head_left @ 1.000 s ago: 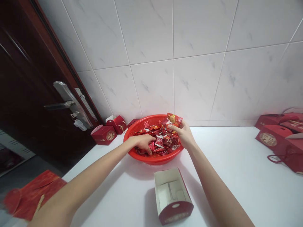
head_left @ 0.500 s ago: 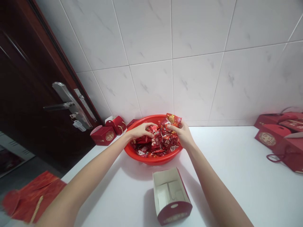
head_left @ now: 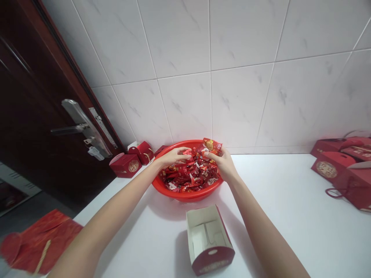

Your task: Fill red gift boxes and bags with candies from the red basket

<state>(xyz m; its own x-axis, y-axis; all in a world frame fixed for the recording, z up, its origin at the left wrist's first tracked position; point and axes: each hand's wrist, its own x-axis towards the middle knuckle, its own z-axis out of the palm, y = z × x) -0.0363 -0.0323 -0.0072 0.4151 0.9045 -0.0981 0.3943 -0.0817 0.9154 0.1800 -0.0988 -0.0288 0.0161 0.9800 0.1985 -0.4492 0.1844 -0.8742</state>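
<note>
Several red-wrapped candies [head_left: 188, 178] fill a red plastic basket [head_left: 185, 197] by the tiled wall. Over the basket's left side, my left hand [head_left: 173, 156] is closed, its fingertips on a small pinkish-red wrapped candy [head_left: 187, 152]. At the right rim, my right hand [head_left: 222, 160] pinches a red and gold candy packet [head_left: 211, 145] between thumb and fingers. Other wrappers lie close under that packet, and I cannot tell whether some are also held. In front of the basket stands an open-topped dark red gift box [head_left: 213, 260] with a pale, bare inside.
Small red gift boxes [head_left: 125, 165] stand left of the basket by the wall. More red boxes [head_left: 333, 166] are grouped at the table's right end. A red bag-like item with a cord [head_left: 43, 243] lies at the lower left. A dark door [head_left: 37, 96] is on the left.
My left hand has lifted slightly, with the pinkish-red candy at its fingertips. The candies beneath have shifted. My right hand stays nearly still with its packet.
</note>
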